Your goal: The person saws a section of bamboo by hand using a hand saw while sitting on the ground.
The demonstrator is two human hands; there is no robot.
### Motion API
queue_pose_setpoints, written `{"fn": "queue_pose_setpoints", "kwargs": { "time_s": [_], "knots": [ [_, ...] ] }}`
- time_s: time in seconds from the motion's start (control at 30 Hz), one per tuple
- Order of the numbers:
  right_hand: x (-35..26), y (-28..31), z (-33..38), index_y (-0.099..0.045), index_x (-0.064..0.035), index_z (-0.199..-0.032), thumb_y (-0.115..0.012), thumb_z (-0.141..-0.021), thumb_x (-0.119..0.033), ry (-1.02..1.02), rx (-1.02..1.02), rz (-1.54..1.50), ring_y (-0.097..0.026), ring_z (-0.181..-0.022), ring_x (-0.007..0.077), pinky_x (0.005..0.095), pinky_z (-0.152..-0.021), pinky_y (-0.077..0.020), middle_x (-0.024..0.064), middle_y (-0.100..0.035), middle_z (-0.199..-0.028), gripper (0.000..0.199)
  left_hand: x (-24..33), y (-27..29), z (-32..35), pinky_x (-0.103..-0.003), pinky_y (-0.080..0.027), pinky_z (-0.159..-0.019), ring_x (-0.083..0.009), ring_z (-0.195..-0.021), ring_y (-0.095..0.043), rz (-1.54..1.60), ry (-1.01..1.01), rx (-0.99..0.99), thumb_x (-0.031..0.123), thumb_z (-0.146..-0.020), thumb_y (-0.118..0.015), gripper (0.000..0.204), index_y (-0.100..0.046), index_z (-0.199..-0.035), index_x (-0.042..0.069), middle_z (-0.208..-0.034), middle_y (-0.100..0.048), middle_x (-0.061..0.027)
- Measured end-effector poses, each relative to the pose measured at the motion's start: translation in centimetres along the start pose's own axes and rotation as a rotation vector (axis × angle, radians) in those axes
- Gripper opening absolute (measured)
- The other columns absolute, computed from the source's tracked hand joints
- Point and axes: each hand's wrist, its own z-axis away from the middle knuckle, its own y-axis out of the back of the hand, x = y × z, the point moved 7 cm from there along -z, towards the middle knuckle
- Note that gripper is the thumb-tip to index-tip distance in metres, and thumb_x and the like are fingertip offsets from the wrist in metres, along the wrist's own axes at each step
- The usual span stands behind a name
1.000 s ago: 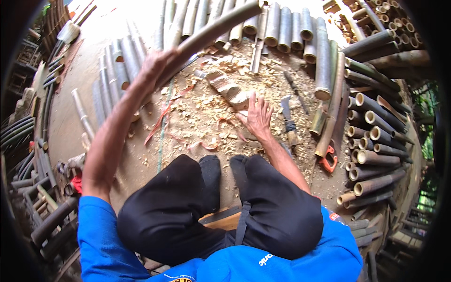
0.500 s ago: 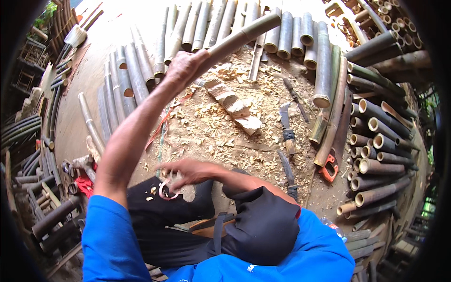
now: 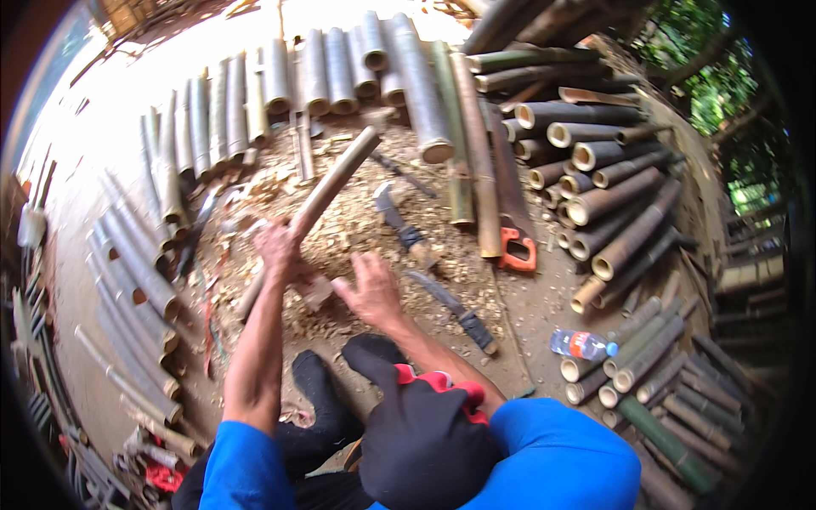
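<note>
Bamboo poles [image 3: 408,76] stacked top and right, shavings [image 3: 357,229] heaped mid-frame: much already cut. Left hand [image 3: 279,248] clenched round bamboo length [image 3: 331,183], centre. Right hand [image 3: 370,293] fingers spread, empty. Machete [image 3: 450,310] lies unused.

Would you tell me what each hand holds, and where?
The left hand grips a bamboo pole around its lower part; the right hand is open, holding nothing.

Daylight was harsh and blown out at the upper left. The edges bent and darkened; the hands blurred slightly.
</note>
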Motion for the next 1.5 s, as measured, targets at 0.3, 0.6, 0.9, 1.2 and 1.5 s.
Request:
{"fn": "queue_pose_setpoints", "kwargs": {
  "time_s": [0.3,0.6,0.9,1.2,1.5],
  "knots": [
    [31.3,22.3,5.4,-0.066,-0.0022,-0.112,-0.054,-0.096,-0.041,-0.625,0.231,0.458,-0.057,-0.122,0.0428,0.0553,-0.103,-0.0444,0.0239,-0.065,-0.122,0.044,1.6,2.2,-0.2,-0.044,-0.052,-0.092,-0.0368,-0.091,-0.073,0.559,0.307,-0.034,0.058,-0.089,-0.063,0.052,-0.081,-0.101,0.01,-0.093,-0.077,-0.0186],
    [24.5,25.7,8.1,-0.064,-0.0005,-0.094,-0.069,-0.095,-0.041,-0.256,0.632,-0.584,-0.053,-0.064,0.0129,0.0329,-0.059,-0.0423,-0.0017,-0.056,-0.071,0.04,-4.7,-0.1,-0.8,-0.045,-0.052,-0.092,-0.0384,-0.099,-0.071,0.525,0.043,0.143,0.052,-0.09,-0.062,0.047,-0.08,-0.106,0.012,-0.103,-0.076,-0.0181],
    [-0.6,23.6,8.6,-0.057,-0.004,-0.096,-0.072,-0.09,-0.014,-0.016,0.439,-0.474,-0.059,-0.077,0.0103,0.0293,-0.071,-0.051,0.0026,-0.061,-0.083,0.02,-0.9,1.8,0.2,-0.045,-0.053,-0.074,-0.0353,-0.087,-0.068,0.323,-0.225,0.142,0.013,-0.088,-0.068,0.029,-0.075,-0.115,0.018,-0.099,-0.071,-0.0159],
    [-6.4,13.1,7.0,-0.052,0.0087,-0.143,-0.062,-0.102,-0.029,-0.002,0.017,-0.622,-0.068,-0.106,0.0217,0.0348,-0.095,-0.0526,0.0191,-0.068,-0.125,0.056,0.6,3.6,2.5,-0.045,-0.032,-0.11,-0.028,-0.111,-0.068,0.796,0.428,0.006,0.062,-0.09,-0.063,0.049,-0.08,-0.112,0.022,-0.112,-0.076,-0.0112],
    [-6.5,15.8,11.1,-0.054,0.0116,-0.141,-0.057,-0.099,-0.016,-0.031,-0.093,-0.429,-0.068,-0.115,0.0258,0.0375,-0.097,-0.0537,0.0238,-0.066,-0.132,0.051,1.2,3.2,3.1,-0.062,-0.018,-0.119,-0.0235,-0.138,-0.049,0.638,0.424,0.143,0.053,-0.096,-0.061,0.041,-0.078,-0.111,0.018,-0.129,-0.069,-0.0044]
  ]
}}
